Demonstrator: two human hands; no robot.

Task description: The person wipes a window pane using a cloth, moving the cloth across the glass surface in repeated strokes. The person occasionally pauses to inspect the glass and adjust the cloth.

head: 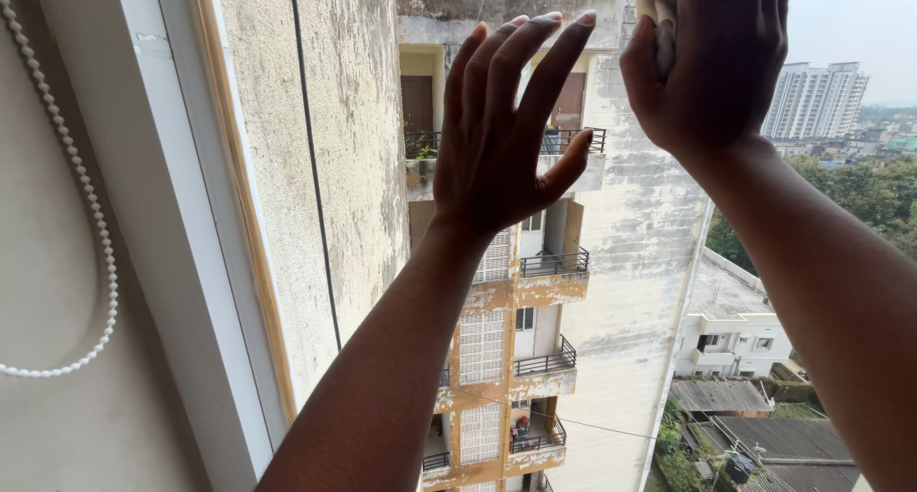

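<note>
A: Status on hands?

B: My left hand [501,148] is flat and empty, fingers [535,57] straight and together, thumb out to the side. Palm faces the pane [611,358]; looks pressed on it, but I can't tell real contact from this angle.

A: Right?

B: My right hand [712,57] is up at the top edge of view, closed around a pale cloth [654,19]. Only a small bunched bit of it shows at the thumb side; the rest is hidden behind the hand.

A: Where's the cloth against the glass?

B: High up on the pane, right of the left hand. The two hands are near each other, not touching.

A: Anything else around?

B: White window frame [181,215] on the left, with a white bead cord [91,215] hanging in a loop over the wall beside it. Through the glass: a stained apartment block [334,167] with balconies [554,263], low roofs below, a tower [812,100] far right.
</note>
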